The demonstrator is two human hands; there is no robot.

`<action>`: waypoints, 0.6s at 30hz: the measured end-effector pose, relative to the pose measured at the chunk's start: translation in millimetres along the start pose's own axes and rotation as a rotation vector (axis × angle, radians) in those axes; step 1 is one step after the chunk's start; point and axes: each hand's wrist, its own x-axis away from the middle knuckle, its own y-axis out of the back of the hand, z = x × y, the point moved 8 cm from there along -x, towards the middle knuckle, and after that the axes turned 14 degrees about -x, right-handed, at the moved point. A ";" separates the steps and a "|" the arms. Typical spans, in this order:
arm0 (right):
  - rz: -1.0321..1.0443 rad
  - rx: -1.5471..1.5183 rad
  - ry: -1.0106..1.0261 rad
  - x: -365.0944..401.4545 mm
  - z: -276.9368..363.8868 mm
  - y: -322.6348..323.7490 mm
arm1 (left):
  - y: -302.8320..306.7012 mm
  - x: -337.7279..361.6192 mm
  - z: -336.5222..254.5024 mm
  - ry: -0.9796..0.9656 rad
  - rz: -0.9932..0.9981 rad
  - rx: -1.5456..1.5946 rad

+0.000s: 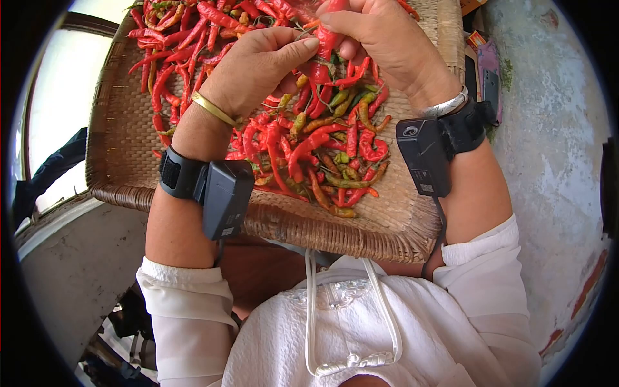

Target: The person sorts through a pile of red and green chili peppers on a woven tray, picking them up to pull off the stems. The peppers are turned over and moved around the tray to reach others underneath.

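Note:
A red chili pepper point(326, 44) is held up between my two hands at the top of the view. My left hand point(265, 64), with a gold bangle at the wrist, is closed in a pinch, its thumb against the pepper's left side. The thumb and fingers of my right hand point(389, 42), a silver bangle below it, grip the same pepper from the right. Beneath both hands lies a heap of red and green-yellow chili peppers point(303, 145). More red chilies point(187, 48) spread over the far left of the woven basket point(403, 216).
The basket's thick rim point(335, 238) runs close in front of my body. A black device point(227, 198) is strapped to my left forearm and another point(422, 157) to my right. A mottled wall point(554, 135) stands at right, with a phone point(491, 87) beside the basket.

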 end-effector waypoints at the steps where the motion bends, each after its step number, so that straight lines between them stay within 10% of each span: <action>1: -0.033 0.050 0.002 -0.1 2.6 4.2 | 1.4 0.5 2.8 0.038 -0.006 -0.002; 7: 0.021 0.439 -0.086 3.9 17.0 12.8 | 0.4 -1.4 11.1 -0.158 0.020 -0.851; 9: -0.005 0.573 -0.055 -2.1 11.3 16.4 | -4.9 0.3 13.0 -0.183 0.044 -0.842; 12: -0.047 -0.416 0.164 -3.1 26.3 14.0 | -14.4 5.9 2.9 -0.235 0.107 -0.763; 18: 0.053 0.181 0.026 -4.8 8.6 -1.8 | -10.5 9.2 13.4 0.034 0.191 -0.080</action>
